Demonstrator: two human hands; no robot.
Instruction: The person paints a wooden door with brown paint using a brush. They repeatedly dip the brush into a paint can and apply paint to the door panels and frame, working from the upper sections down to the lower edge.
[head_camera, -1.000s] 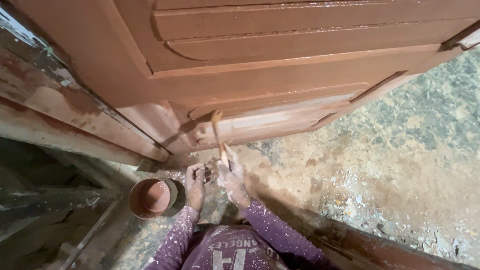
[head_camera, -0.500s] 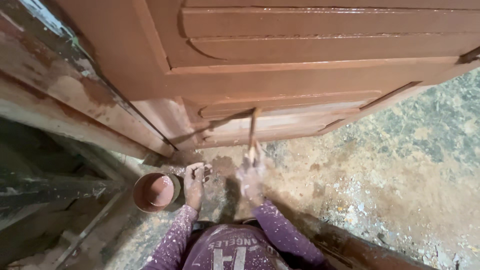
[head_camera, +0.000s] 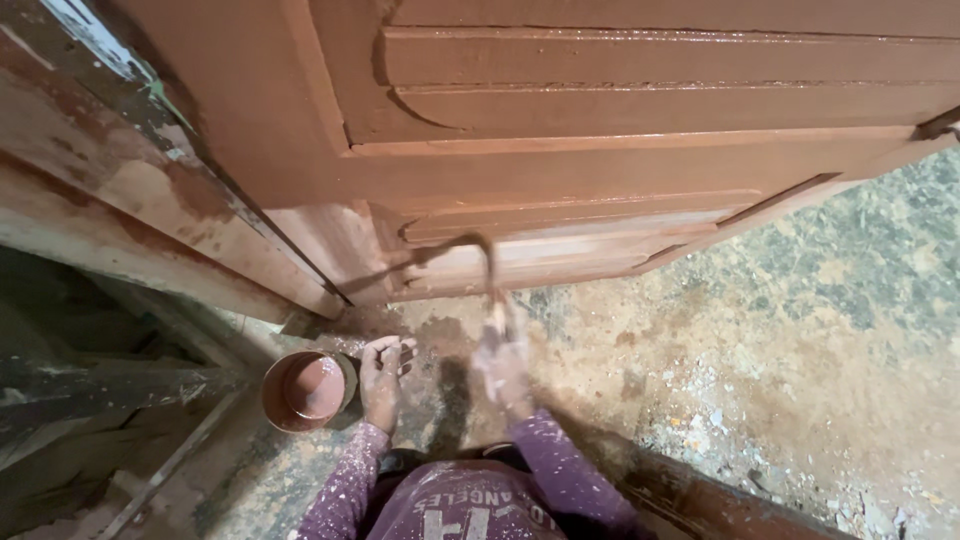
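Crouching over the floor (head_camera: 800, 330), the person rests the left hand (head_camera: 380, 368) fingers curled and empty, just beside the paint pot (head_camera: 305, 390). Further out, the blurred right hand (head_camera: 503, 358) is closed on a brush (head_camera: 492, 285), its handle pointing away toward the door's (head_camera: 600, 170) bottom edge, bristles touching the lower panel.
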